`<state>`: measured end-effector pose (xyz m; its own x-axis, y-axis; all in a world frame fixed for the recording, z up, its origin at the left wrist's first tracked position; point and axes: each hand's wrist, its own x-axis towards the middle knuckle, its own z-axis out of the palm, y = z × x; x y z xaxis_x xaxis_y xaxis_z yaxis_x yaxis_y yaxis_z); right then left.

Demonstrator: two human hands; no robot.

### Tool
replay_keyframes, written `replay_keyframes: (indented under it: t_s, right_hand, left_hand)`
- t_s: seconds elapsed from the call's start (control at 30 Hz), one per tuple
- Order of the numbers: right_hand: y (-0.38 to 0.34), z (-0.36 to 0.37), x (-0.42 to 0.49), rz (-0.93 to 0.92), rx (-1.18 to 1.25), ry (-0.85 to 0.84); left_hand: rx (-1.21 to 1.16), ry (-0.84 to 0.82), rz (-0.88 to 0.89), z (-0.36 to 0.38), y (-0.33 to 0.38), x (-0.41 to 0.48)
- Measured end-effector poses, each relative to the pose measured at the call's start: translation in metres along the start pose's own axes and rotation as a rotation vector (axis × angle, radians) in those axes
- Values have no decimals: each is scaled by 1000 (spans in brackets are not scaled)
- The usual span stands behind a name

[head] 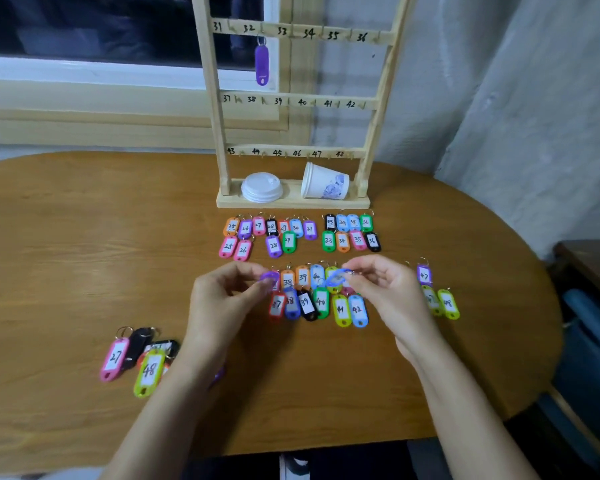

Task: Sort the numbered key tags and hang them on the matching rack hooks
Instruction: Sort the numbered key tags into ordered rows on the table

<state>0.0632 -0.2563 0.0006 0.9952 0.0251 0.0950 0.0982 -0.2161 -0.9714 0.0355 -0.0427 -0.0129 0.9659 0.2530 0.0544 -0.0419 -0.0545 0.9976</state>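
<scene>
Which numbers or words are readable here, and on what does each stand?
"31" to "36": rack top rail.
"37" to "42": middle rail.
"43" to "48": bottom rail.
"25" to "31", "33" to "36": far tag rows.
"37" to "42": near tag rows.
"47", "48": right tags.
"27": pink tag, left.
"48": yellow tag beside it.
Unreadable: hanging purple tag, cup print.

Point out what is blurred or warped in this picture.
Head view: motion blur smears the blue tag pinched in the right hand and the purple tag pinched by the left hand; wide-angle distortion bows the table edge and splays the rack uprights; the pink 27 tag reads clearly; light is soft, without hard shadows.
</scene>
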Motion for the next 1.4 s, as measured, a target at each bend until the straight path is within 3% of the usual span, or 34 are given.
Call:
replay_keyframes:
  t_s: [0.23, 0.57, 0.77, 0.97, 1.23, 1.4]
  right_hand:
    - [10, -52, 6, -9, -90, 137]
    - [33, -73, 5, 45, -511, 104]
    - [35, -73, 6, 15, -613, 132]
    - [27, -66, -6, -59, -614, 147]
    - [18, -20, -35, -125, -367, 54]
    - [33, -25, -43, -217, -748, 231]
  left_hand:
    - [-76, -7, 55, 31, 9, -8]
    - [-8, -78, 78, 38, 4, -9]
    - [-18, -79, 37, 40, 3, -11]
    - [-52, -96, 22, 41, 4, -17]
    - [-85, -53, 31, 37, 5, -35]
    - [-97, 21, 17, 27, 1, -43]
